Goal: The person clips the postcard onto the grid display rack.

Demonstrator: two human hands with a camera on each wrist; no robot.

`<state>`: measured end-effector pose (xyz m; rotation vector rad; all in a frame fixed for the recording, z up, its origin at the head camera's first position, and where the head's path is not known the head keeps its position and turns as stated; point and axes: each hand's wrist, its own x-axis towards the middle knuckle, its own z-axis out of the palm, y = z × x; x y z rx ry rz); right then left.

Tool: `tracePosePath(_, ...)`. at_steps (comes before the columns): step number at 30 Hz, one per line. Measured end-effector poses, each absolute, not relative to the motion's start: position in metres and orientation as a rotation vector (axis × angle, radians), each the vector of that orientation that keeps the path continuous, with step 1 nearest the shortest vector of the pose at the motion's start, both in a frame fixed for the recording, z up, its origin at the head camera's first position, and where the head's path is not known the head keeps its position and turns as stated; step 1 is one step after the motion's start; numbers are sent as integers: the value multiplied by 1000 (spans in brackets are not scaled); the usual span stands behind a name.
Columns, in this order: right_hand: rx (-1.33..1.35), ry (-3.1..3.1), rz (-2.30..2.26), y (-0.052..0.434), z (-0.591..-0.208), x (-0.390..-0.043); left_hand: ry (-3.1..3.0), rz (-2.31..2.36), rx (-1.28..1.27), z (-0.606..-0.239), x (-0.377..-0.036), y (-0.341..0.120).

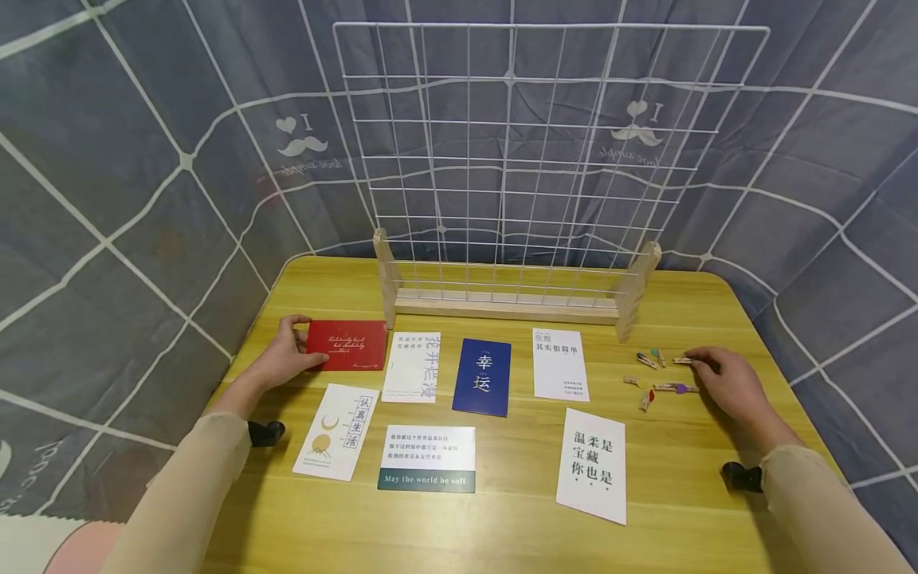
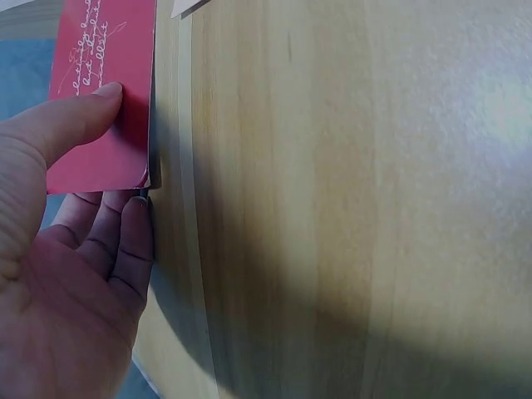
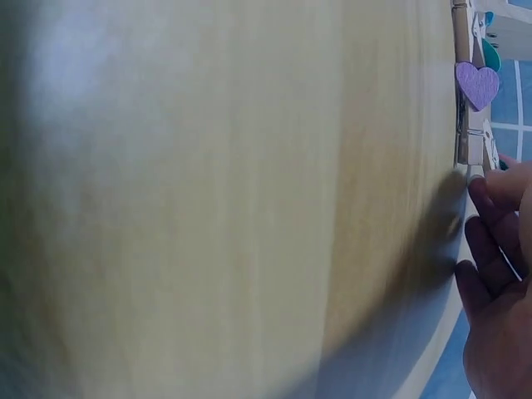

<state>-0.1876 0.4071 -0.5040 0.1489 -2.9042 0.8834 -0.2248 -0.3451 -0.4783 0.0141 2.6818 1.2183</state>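
A red card (image 1: 347, 344) with white script lies at the left of the yellow wooden table (image 1: 516, 510). My left hand (image 1: 314, 341) grips its left end. In the left wrist view the thumb presses on top of the red card (image 2: 100, 91) and the fingers of the left hand (image 2: 125, 148) curl under its edge. My right hand (image 1: 694, 360) is at the right, its fingertips pinching a small wooden clip (image 1: 681, 360). Several more clips with coloured hearts lie beside it, among them a purple-heart clip (image 1: 674, 388) (image 3: 476, 83) just ahead of the right hand (image 3: 486, 187).
A white wire grid (image 1: 531, 151) stands upright in a wooden base (image 1: 505, 307) at the back of the table. Several printed cards lie in the middle, among them a blue card (image 1: 483, 376) and a white card (image 1: 592, 465). Grey patterned cloth (image 1: 107, 199) surrounds the table.
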Motion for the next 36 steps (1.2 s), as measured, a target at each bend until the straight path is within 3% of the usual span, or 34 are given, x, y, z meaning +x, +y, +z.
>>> tracePosePath(11,20,-2912,949,409,-502,-183,2654,1298,-10,-475,-223,-343)
tracePosePath(23,174,-2919,931,416,-506,-176,2645,1308,-37,-475,-223,-342)
tracePosePath(36,75,-2937,1107,424,-515,-172,2662,1213,-39,-475,-224,-345)
